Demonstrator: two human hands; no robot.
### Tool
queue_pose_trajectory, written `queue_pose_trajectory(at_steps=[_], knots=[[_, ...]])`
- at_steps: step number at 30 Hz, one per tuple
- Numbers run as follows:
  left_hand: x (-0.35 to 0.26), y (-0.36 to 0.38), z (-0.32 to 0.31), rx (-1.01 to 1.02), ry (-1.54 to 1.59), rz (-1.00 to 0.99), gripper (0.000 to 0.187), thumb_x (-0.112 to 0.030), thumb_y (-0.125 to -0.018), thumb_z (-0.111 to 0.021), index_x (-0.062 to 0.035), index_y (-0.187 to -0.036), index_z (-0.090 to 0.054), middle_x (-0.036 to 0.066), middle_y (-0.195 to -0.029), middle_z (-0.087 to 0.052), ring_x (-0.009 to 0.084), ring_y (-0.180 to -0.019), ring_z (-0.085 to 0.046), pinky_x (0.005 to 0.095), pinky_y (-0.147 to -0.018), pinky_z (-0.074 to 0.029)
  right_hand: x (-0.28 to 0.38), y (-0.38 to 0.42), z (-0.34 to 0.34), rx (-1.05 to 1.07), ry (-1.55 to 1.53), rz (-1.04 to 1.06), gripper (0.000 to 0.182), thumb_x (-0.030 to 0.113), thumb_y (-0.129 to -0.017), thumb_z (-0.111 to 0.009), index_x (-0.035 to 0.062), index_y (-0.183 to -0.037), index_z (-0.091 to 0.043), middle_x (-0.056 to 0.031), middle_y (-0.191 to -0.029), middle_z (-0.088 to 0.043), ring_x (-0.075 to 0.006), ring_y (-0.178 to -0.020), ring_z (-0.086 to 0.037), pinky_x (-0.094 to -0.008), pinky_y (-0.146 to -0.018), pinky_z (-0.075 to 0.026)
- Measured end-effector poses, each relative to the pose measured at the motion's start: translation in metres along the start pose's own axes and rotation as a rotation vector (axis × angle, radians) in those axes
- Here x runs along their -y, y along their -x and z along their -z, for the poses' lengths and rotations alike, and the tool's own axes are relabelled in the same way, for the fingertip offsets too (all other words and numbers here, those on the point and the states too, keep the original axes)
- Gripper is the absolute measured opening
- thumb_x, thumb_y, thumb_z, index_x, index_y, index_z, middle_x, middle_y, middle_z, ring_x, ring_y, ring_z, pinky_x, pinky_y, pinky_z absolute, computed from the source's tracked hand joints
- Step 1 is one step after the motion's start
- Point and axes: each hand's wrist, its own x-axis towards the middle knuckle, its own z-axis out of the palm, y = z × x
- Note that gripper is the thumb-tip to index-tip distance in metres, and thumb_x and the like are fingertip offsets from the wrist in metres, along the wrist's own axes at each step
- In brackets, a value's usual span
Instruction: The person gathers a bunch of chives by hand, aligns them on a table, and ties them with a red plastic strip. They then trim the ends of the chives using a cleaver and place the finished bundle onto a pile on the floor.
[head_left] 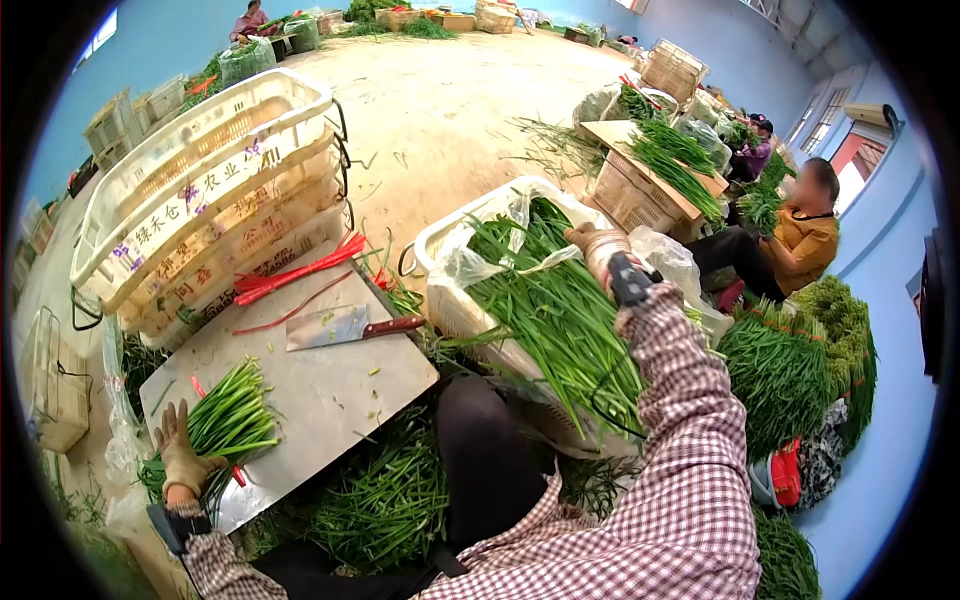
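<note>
My left hand [183,452], gloved, lies with its fingers spread against a bundle of green stalks [232,412] at the left of the grey board [330,385]. Red ties show beside that bundle. A cleaver [340,327] with a brown handle rests on the board, near a pile of red strips [300,270]. My right hand [602,250], also gloved, is at the far right part of the white crate [470,325], over long green leaves [560,310] and clear plastic. Its fingers are curled at the leaves; what they hold is too small to make out.
Stacked white crates [205,200] stand behind the board. Loose greens [385,490] lie below it, by my legs. At right are tied green bundles [775,375], a seated person [805,235] and a wooden board [655,170] with greens. More people sit farther off.
</note>
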Motion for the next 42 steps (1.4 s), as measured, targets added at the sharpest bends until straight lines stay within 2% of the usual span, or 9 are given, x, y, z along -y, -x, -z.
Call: queue_pose_trajectory(at_steps=[4,8,13,17,22,26,31,36,42], knots=[[-0.05,0.029,-0.014,-0.257,0.373,-0.073,0.114,-0.024,-0.058,-0.09,-0.0171,-0.152,-0.026,0.01,-0.158,-0.026,0.0289,-0.147,-0.022,0.0364,-0.122,-0.022,0.016,0.0,0.044,-0.07,0.589,0.221,0.036,0.034,-0.093,-0.061,0.0102,-0.119,-0.067,-0.0118,-0.109,-0.07,-0.0267,-0.094,-0.067,-0.0372,-0.086,-0.053],[-0.111,0.024,-0.023,-0.358,1.004,-0.474,0.08,-0.002,-0.069,-0.081,-0.0055,-0.141,-0.047,0.012,-0.14,-0.053,0.0282,-0.13,-0.049,0.037,-0.113,-0.037,-0.013,-0.14,0.119,-0.471,-1.301,-0.026,0.038,0.038,-0.097,-0.057,0.0088,-0.121,-0.061,-0.0094,-0.098,-0.071,-0.0237,-0.082,-0.069,-0.0378,-0.065,-0.054],[-0.287,0.028,0.031,0.216,1.286,-0.839,0.053,-0.012,-0.085,-0.073,-0.0037,-0.134,-0.055,0.013,-0.129,-0.062,0.022,-0.12,-0.058,0.0359,-0.1,-0.046,-0.067,-0.11,0.158,-0.732,0.048,-0.012,0.086,0.043,-0.08,-0.073,0.0086,-0.149,-0.034,-0.0178,-0.156,-0.031,-0.0307,-0.144,-0.029,-0.0383,-0.116,-0.029],[-0.434,-0.02,0.029,0.359,1.038,-1.085,0.047,-0.02,-0.092,-0.066,-0.0048,-0.135,-0.053,0.019,-0.129,-0.06,0.0249,-0.118,-0.059,0.0356,-0.1,-0.046,-0.079,0.026,0.158,-0.581,0.364,0.231,0.067,0.033,-0.089,-0.066,0.0129,-0.147,-0.038,-0.0145,-0.152,-0.037,-0.0337,-0.143,-0.03,-0.0379,-0.115,-0.031],[-0.55,-0.136,0.028,-0.306,0.87,-0.868,0.036,-0.029,-0.087,-0.065,-0.0059,-0.114,-0.063,0.017,-0.106,-0.063,0.0295,-0.101,-0.061,0.0401,-0.089,-0.049,-0.136,0.169,0.115,-0.246,-0.198,0.431,0.049,0.023,-0.09,-0.07,0.0084,-0.133,-0.052,-0.0105,-0.134,-0.056,-0.0195,-0.114,-0.059,-0.0298,-0.103,-0.045],[-0.49,-0.129,0.113,0.507,2.19,0.069,0.067,-0.038,-0.099,-0.052,-0.0049,-0.151,-0.028,0.015,-0.16,-0.019,0.0337,-0.142,-0.034,0.0451,-0.115,-0.034,-0.146,0.249,0.082,-0.443,0.303,0.546,0.05,0.016,-0.079,-0.079,0.0068,-0.124,-0.06,-0.0114,-0.122,-0.064,-0.0287,-0.111,-0.062,-0.0383,-0.098,-0.049],[-0.435,-0.071,0.105,0.582,1.096,-0.419,0.038,-0.039,-0.097,-0.059,-0.0014,-0.101,-0.064,0.008,-0.071,-0.066,0.0116,-0.049,-0.056,0.0239,-0.044,-0.045,-0.167,0.268,0.042,-0.644,0.296,0.615,0.043,0.032,-0.083,-0.074,0.0107,-0.119,-0.063,-0.0102,-0.116,-0.066,-0.0323,-0.104,-0.063,-0.0427,-0.09,-0.049],[-0.449,0.073,0.084,0.843,1.357,-0.816,0.037,-0.029,-0.095,-0.065,-0.0014,-0.12,-0.061,0.012,-0.106,-0.068,0.0184,-0.085,-0.068,0.0294,-0.071,-0.057,-0.16,0.285,0.012,-0.622,0.233,0.606,0.04,0.031,-0.083,-0.074,0.0113,-0.117,-0.064,-0.01,-0.112,-0.067,-0.0316,-0.1,-0.064,-0.0416,-0.087,-0.05],[-0.488,0.215,0.001,1.361,1.997,0.097,0.079,-0.027,-0.088,-0.07,-0.007,-0.151,-0.026,0.015,-0.158,-0.025,0.0369,-0.145,-0.023,0.0645,-0.112,-0.021,-0.151,0.301,0.003,-0.563,0.304,0.589,0.047,0.036,-0.084,-0.072,0.0094,-0.12,-0.06,-0.0098,-0.114,-0.065,-0.031,-0.103,-0.063,-0.0414,-0.088,-0.05]])
